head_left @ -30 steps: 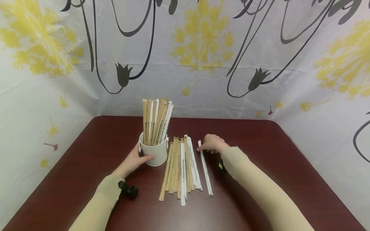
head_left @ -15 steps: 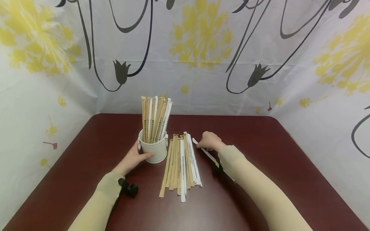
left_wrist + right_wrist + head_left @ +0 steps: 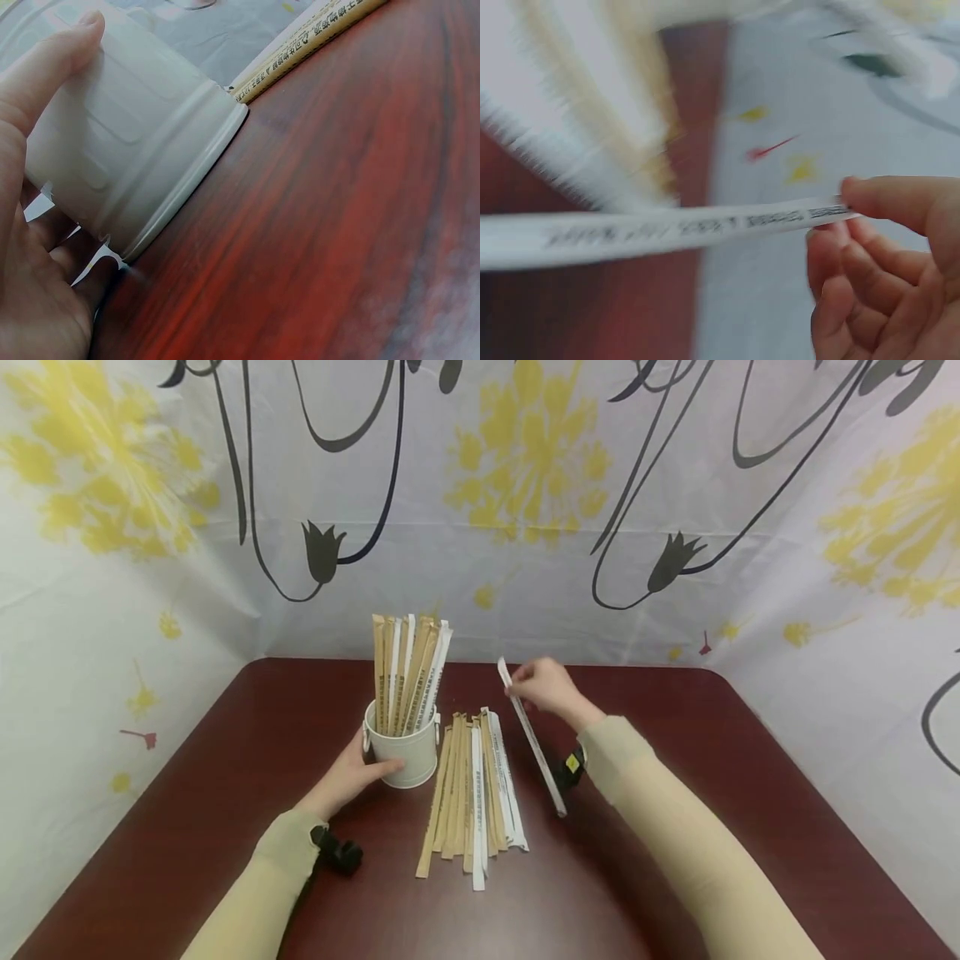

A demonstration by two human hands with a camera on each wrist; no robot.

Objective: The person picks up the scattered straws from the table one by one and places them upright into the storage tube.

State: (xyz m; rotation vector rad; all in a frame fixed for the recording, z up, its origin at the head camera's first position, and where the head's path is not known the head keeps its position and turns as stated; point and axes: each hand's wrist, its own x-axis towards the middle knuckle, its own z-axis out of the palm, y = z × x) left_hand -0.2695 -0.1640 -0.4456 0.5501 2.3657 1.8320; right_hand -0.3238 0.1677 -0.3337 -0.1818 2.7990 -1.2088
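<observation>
A white paper-wrapped straw slants above the table, pinched near its upper end by my right hand. In the right wrist view the thumb and fingertips grip this printed straw. My left hand holds the small white bucket, its thumb across the front and the other fingers round the left side, partly hidden. Upright inside the bucket stand several brown and white wrapped straws. Right of the bucket lies a row of brown and white wrapped straws on the table.
The dark red table runs back to a patterned white cloth, which also hangs at both sides. A black wrist camera sits on the left wrist, another on the right.
My right hand has lifted the single white straw off the table and raised it away from me, tilting it on the way. The left hand keeps its hold on the bucket.
</observation>
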